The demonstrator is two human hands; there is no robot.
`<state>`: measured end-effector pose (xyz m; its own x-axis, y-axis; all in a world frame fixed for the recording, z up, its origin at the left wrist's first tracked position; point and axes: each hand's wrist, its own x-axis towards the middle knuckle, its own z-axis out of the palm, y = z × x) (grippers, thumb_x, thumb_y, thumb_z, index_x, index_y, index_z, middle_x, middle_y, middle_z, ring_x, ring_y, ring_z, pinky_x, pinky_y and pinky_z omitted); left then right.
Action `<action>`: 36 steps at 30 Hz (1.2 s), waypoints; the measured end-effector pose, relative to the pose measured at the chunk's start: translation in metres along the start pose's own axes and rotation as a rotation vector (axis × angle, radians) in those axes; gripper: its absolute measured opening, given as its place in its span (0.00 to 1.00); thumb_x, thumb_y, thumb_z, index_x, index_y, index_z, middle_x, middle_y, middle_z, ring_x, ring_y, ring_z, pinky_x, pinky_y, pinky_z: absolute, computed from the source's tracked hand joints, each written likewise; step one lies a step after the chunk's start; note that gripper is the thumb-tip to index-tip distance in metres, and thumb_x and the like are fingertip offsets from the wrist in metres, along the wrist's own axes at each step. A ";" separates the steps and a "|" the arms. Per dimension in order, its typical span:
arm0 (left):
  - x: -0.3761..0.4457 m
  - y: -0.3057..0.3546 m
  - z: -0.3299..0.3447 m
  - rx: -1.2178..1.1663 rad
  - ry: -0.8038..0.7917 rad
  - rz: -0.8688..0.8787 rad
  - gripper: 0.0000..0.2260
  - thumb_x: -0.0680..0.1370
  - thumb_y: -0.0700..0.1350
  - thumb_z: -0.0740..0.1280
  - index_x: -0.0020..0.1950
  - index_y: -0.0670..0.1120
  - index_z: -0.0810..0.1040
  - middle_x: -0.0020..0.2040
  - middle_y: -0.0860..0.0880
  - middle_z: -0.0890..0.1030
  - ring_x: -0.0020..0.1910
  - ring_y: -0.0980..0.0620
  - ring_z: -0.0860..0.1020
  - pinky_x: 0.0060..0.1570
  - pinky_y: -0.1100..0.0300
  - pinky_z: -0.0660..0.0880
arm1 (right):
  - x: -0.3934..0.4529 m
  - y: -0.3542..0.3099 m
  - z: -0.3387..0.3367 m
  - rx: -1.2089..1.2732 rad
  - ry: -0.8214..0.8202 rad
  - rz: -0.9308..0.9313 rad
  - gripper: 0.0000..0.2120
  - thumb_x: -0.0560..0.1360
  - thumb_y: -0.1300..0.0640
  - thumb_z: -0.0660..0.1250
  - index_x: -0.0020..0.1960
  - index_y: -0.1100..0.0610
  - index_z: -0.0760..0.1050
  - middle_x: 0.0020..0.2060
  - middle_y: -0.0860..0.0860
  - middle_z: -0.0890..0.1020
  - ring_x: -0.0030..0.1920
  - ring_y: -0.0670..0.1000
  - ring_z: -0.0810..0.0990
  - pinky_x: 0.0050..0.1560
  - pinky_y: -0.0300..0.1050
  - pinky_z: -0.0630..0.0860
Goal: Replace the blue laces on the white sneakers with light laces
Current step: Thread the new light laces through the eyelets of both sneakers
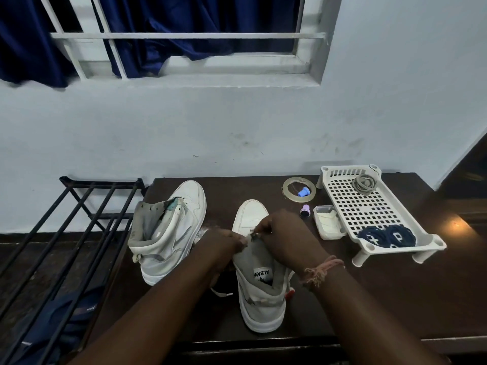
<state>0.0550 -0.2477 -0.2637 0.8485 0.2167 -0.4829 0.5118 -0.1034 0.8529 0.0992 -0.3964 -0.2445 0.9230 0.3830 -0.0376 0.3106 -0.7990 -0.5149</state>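
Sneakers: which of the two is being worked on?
The right-hand sneaker, with the labelled tongue. Both the left hand and the right hand pinch at its eyelets; the other sneaker stands untouched beside it.

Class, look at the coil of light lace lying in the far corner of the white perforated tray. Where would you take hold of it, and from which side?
Pinch the light lace coil across its bundled strands from above. It lies flat on the tray, and the tray's raised rim closes off the far side and the corner, so a sideways approach looks awkward. Gripping the whole bundle should keep it from unravelling.

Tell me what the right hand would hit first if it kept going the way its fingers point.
The right hand points left; the left hand, apparently touching it over the sneaker, comes first.
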 end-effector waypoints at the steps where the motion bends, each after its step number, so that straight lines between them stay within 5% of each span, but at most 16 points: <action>1: 0.002 -0.001 0.000 -0.011 -0.013 -0.022 0.07 0.80 0.33 0.66 0.44 0.40 0.80 0.33 0.44 0.76 0.17 0.60 0.71 0.19 0.70 0.64 | 0.001 0.000 0.001 -0.009 0.006 0.004 0.10 0.73 0.61 0.68 0.47 0.52 0.87 0.45 0.49 0.87 0.47 0.50 0.84 0.53 0.44 0.79; 5: 0.016 -0.012 0.001 -0.082 -0.044 -0.073 0.08 0.80 0.35 0.66 0.43 0.42 0.81 0.43 0.39 0.79 0.37 0.48 0.77 0.35 0.60 0.74 | 0.004 0.001 0.006 -0.030 0.060 0.002 0.07 0.72 0.61 0.70 0.43 0.51 0.85 0.42 0.48 0.86 0.45 0.50 0.83 0.48 0.42 0.78; 15: 0.018 -0.013 0.000 -0.160 -0.045 -0.105 0.11 0.78 0.34 0.67 0.38 0.43 0.82 0.43 0.39 0.81 0.45 0.43 0.78 0.49 0.49 0.77 | 0.001 -0.004 0.017 -0.071 0.078 -0.034 0.10 0.72 0.57 0.66 0.42 0.51 0.86 0.39 0.49 0.86 0.43 0.53 0.82 0.48 0.45 0.78; 24: 0.020 -0.010 -0.003 -0.264 -0.090 -0.166 0.06 0.81 0.41 0.66 0.48 0.41 0.82 0.45 0.41 0.85 0.42 0.46 0.83 0.39 0.55 0.80 | 0.001 -0.003 0.016 0.064 0.084 -0.005 0.06 0.70 0.62 0.69 0.39 0.53 0.83 0.36 0.47 0.85 0.39 0.47 0.82 0.45 0.43 0.77; 27: 0.019 -0.008 -0.003 -0.340 -0.130 -0.222 0.08 0.81 0.40 0.65 0.44 0.44 0.81 0.40 0.45 0.83 0.38 0.49 0.81 0.35 0.58 0.80 | 0.002 -0.002 0.014 0.123 0.097 -0.004 0.08 0.68 0.65 0.68 0.40 0.52 0.78 0.36 0.47 0.84 0.40 0.46 0.81 0.46 0.44 0.77; 33: 0.019 -0.012 -0.002 -0.313 -0.150 -0.173 0.06 0.77 0.37 0.69 0.50 0.38 0.85 0.45 0.41 0.85 0.38 0.47 0.83 0.35 0.59 0.81 | 0.000 -0.003 0.021 0.078 0.120 -0.003 0.09 0.70 0.65 0.65 0.41 0.51 0.75 0.36 0.47 0.82 0.42 0.49 0.79 0.44 0.46 0.76; 36: 0.021 -0.012 0.000 -0.277 -0.098 -0.138 0.11 0.73 0.38 0.72 0.52 0.34 0.84 0.47 0.36 0.84 0.42 0.43 0.82 0.44 0.53 0.81 | 0.002 -0.004 0.020 0.053 0.085 -0.007 0.10 0.71 0.65 0.66 0.41 0.50 0.74 0.38 0.46 0.81 0.43 0.50 0.79 0.43 0.44 0.74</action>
<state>0.0668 -0.2419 -0.2838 0.7895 0.1144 -0.6030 0.5781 0.1917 0.7931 0.0954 -0.3835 -0.2600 0.9374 0.3461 0.0378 0.3068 -0.7698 -0.5597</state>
